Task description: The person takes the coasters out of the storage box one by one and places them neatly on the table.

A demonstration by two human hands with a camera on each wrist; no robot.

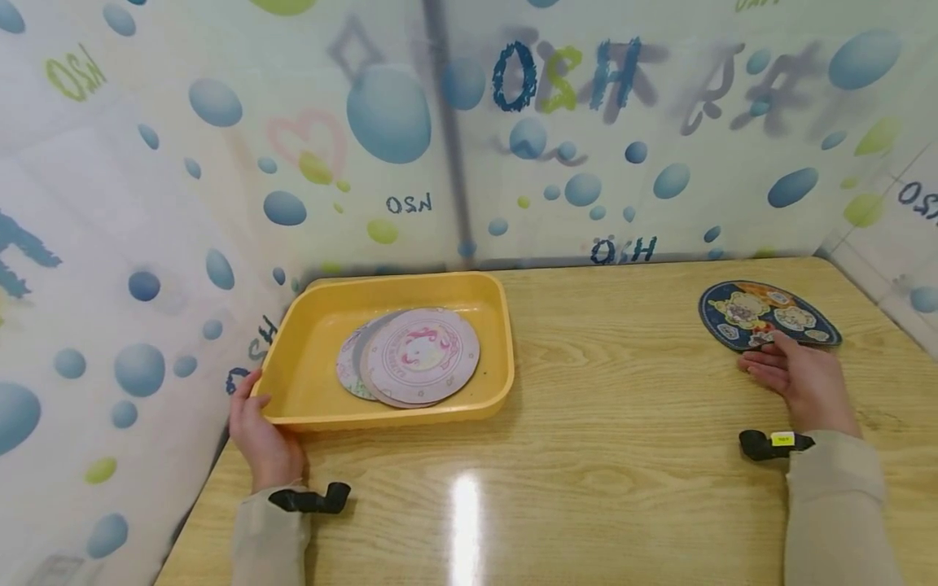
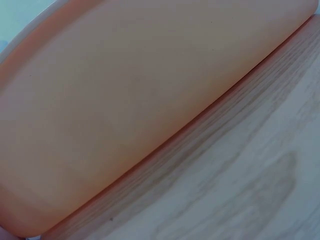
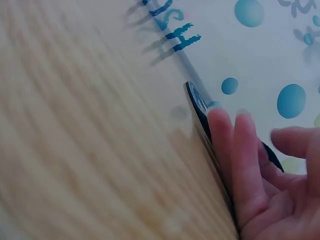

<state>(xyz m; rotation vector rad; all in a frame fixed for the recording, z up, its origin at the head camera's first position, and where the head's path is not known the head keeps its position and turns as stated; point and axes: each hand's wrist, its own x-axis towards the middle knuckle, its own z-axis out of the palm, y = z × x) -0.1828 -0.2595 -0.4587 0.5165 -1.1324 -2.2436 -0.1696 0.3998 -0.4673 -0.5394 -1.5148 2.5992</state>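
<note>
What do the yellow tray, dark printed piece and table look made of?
Yellow tray: probably plastic, faintly glossy, with rounded, moulded corners. Dark printed piece: perhaps card, being thin and flat; finish unclear. Table: wood or laminate; visible grain, glossy reflection.

At the left of the head view, a tray (image 1: pixel 388 420) sits on the table (image 1: pixel 601 464), overlapping discs (image 1: pixel 423 358) inside, left hand (image 1: pixel 267 439) at its lower-left corner. At right, a single disc (image 1: pixel 740 309) meets the right hand (image 1: pixel 813 382); a wall (image 1: pixel 484 179) rises behind.

Patterned walls (image 1: pixel 645 216) border a wooden table (image 1: pixel 601 456) streaked with glare (image 1: pixel 465 529).
</note>
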